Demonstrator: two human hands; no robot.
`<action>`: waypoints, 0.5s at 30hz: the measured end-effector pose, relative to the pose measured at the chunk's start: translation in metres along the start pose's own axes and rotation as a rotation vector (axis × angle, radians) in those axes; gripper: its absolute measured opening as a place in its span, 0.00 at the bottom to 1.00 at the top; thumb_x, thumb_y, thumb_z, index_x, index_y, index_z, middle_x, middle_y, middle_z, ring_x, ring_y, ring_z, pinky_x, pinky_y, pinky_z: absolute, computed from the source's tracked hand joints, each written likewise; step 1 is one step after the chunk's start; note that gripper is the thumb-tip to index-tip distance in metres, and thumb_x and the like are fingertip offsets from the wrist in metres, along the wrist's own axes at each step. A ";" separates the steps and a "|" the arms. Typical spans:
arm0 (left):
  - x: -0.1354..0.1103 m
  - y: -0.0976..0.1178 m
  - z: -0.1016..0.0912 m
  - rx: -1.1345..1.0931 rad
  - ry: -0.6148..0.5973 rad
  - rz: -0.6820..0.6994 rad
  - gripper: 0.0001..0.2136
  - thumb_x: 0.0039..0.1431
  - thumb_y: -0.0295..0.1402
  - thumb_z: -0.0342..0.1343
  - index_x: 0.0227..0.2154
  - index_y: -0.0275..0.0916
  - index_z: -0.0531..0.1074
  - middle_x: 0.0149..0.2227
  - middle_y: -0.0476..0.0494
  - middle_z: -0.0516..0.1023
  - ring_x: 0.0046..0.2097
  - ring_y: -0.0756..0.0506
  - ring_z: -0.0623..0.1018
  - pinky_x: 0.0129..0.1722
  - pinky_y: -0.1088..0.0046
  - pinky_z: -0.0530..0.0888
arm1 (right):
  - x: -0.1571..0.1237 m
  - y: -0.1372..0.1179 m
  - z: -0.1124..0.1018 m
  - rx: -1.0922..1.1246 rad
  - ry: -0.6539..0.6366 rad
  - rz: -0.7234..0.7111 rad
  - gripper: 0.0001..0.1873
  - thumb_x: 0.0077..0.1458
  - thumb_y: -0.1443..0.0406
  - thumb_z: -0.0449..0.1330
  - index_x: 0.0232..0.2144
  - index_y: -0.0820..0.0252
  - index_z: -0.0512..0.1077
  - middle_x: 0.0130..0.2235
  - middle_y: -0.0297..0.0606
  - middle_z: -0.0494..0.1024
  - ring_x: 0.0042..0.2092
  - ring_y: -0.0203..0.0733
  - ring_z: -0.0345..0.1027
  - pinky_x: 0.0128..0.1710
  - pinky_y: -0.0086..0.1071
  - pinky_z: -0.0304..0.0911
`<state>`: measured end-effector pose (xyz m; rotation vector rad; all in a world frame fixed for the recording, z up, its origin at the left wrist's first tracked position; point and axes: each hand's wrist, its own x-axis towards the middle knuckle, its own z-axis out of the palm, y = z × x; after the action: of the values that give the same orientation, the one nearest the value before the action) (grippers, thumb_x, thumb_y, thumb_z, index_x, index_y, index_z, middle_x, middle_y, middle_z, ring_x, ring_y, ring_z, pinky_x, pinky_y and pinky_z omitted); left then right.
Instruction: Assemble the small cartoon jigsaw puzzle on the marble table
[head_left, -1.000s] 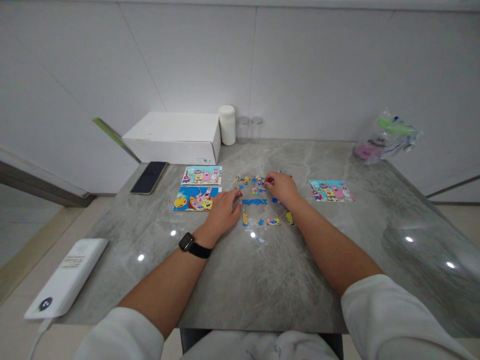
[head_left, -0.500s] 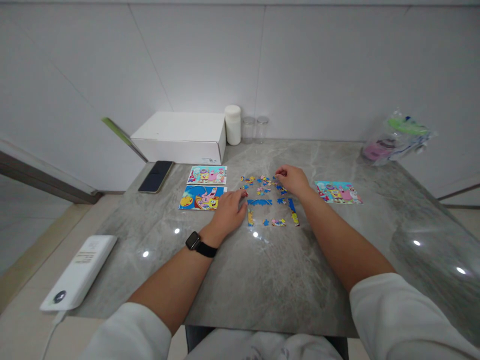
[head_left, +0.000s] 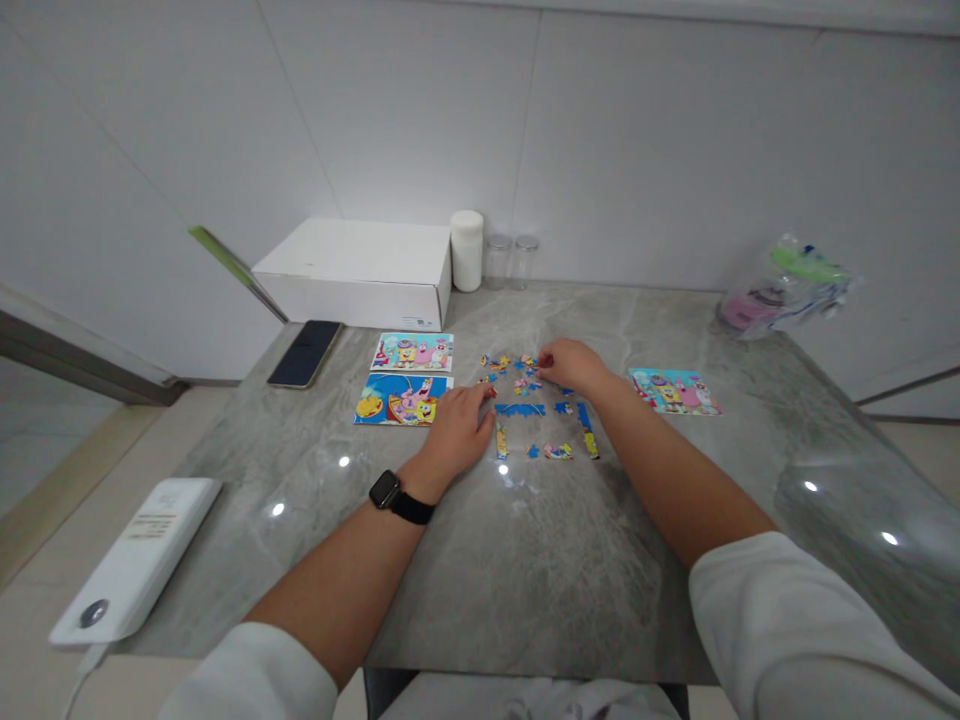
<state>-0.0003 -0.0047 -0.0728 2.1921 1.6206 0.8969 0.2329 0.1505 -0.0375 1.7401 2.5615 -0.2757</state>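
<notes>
On the grey marble table (head_left: 525, 560) lies a partly joined cartoon puzzle frame (head_left: 544, 430) with several loose pieces (head_left: 510, 370) behind it. My right hand (head_left: 574, 365) is curled over the loose pieces, fingertips pinched on a small piece. My left hand (head_left: 459, 425), with a black watch on the wrist, rests flat beside the frame's left edge, fingers loosely together. Two finished picture cards (head_left: 409, 375) lie to the left. A third card (head_left: 675, 390) lies to the right.
A white box (head_left: 356, 272), a white jar (head_left: 466, 250) and two clear jars (head_left: 510, 258) stand at the back. A dark phone (head_left: 304, 352) lies left of the cards. A white power bank (head_left: 135, 560) sits at the near left edge. A plastic bag (head_left: 784, 285) lies at the far right.
My right hand has slid a little left over the loose pieces. The camera view has shifted slightly. My left hand has stayed beside the frame.
</notes>
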 end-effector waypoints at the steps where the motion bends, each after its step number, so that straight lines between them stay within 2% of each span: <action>1: 0.000 0.000 0.000 -0.002 0.002 0.000 0.18 0.67 0.30 0.57 0.58 0.39 0.71 0.54 0.36 0.82 0.56 0.34 0.78 0.60 0.50 0.72 | 0.000 -0.001 0.001 -0.003 -0.004 0.008 0.11 0.58 0.61 0.69 0.43 0.56 0.84 0.47 0.44 0.85 0.46 0.46 0.77 0.43 0.32 0.65; 6: 0.000 0.000 0.000 -0.001 0.007 0.002 0.18 0.66 0.30 0.58 0.58 0.39 0.72 0.54 0.36 0.82 0.56 0.34 0.78 0.59 0.50 0.72 | 0.001 0.002 0.002 0.037 -0.017 0.034 0.09 0.56 0.63 0.70 0.41 0.57 0.83 0.45 0.42 0.86 0.44 0.45 0.78 0.40 0.31 0.64; 10: 0.000 0.000 0.001 -0.007 0.009 0.014 0.17 0.66 0.29 0.58 0.57 0.39 0.73 0.53 0.36 0.82 0.55 0.34 0.78 0.59 0.50 0.72 | -0.005 0.008 -0.003 0.079 0.024 0.027 0.06 0.56 0.66 0.68 0.37 0.58 0.82 0.41 0.39 0.86 0.40 0.42 0.76 0.37 0.30 0.62; 13: 0.000 0.000 0.001 -0.023 0.022 0.032 0.17 0.66 0.29 0.57 0.57 0.40 0.73 0.54 0.36 0.82 0.55 0.35 0.79 0.59 0.50 0.73 | -0.017 0.011 -0.008 0.164 0.078 0.015 0.04 0.55 0.68 0.67 0.35 0.58 0.81 0.37 0.37 0.85 0.37 0.40 0.75 0.36 0.30 0.61; 15: 0.001 0.000 0.000 -0.045 0.045 0.049 0.17 0.66 0.29 0.58 0.57 0.41 0.74 0.54 0.37 0.82 0.56 0.36 0.78 0.59 0.50 0.72 | -0.030 0.009 -0.011 0.239 0.166 -0.030 0.02 0.56 0.69 0.66 0.34 0.58 0.80 0.36 0.36 0.84 0.36 0.40 0.74 0.36 0.30 0.62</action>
<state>-0.0003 -0.0043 -0.0724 2.2051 1.5575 0.9927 0.2536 0.1278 -0.0243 1.8757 2.7740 -0.4768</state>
